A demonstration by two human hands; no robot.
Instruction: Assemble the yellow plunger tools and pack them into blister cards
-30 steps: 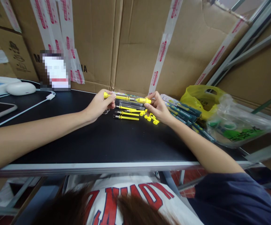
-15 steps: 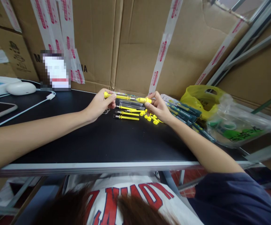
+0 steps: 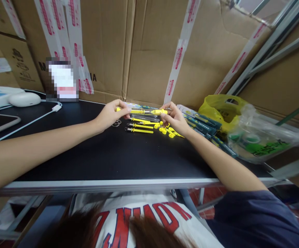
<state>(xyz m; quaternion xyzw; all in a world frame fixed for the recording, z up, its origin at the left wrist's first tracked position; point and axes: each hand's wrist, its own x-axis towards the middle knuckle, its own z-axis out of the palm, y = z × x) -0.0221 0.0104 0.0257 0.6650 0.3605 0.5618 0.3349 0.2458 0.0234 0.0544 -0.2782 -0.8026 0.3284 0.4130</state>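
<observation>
Level between my two hands is a yellow pen-like tool [image 3: 140, 111] with a clear barrel and a metal middle part. The fingers of my left hand [image 3: 114, 113] are closed round its left end, near a yellow cap. On the yellow right end, my right hand [image 3: 174, 119] keeps a pinch. Just below lie several thin yellow rods [image 3: 142, 131] with dark metal tips. Small yellow ring-like parts [image 3: 164, 131] are scattered under my right hand. Metal rings [image 3: 117, 123] rest by my left hand. Clear tubes [image 3: 149, 117] are partly hidden behind the tool.
Right of my hands are teal printed packages [image 3: 206, 125], a yellow plastic bag [image 3: 220, 110] and a clear bag [image 3: 258, 144]. A phone [image 3: 1, 124], a white cable [image 3: 30, 122] and a white rounded device [image 3: 25, 99] lie left. Cardboard [image 3: 149, 65] stands behind the black table [image 3: 139, 158].
My left hand has slid slightly right along the tool, covering more of its left end. The tool sits a touch lower; my right hand keeps its grip.
</observation>
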